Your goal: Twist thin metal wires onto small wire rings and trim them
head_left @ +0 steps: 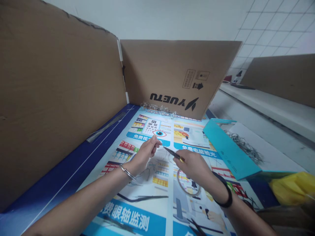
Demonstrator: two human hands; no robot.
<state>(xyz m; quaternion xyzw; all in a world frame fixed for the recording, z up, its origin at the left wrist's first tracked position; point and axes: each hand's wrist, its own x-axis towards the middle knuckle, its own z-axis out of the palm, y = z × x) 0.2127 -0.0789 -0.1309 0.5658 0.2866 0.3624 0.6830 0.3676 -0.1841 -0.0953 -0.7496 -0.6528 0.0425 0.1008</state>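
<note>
My left hand (pixel 147 150), with a silver bangle (pixel 127 172) at its wrist, is raised over the printed sheet, its thumb and fingers pinched together; what they hold is too small to make out. In my right hand (pixel 189 164) is a pair of dark pointed pliers (pixel 173 153), the tip directed left at my left fingertips. A black band (pixel 224 193) circles the right wrist. Beneath the right hand lies a round hoop (pixel 188 183). Dark thin strands (pixel 142 198) rest on the sheet below my left hand.
Cardboard panels (pixel 61 82) (pixel 152 72) stand left and behind. Tangled wire (pixel 159 107) lies by the back panel, straight wires (pixel 105 127) at left. A turquoise box (pixel 228 150) with wire and a yellow bag (pixel 294 188) are at right. Another dark tool (pixel 195 226) lies at the front.
</note>
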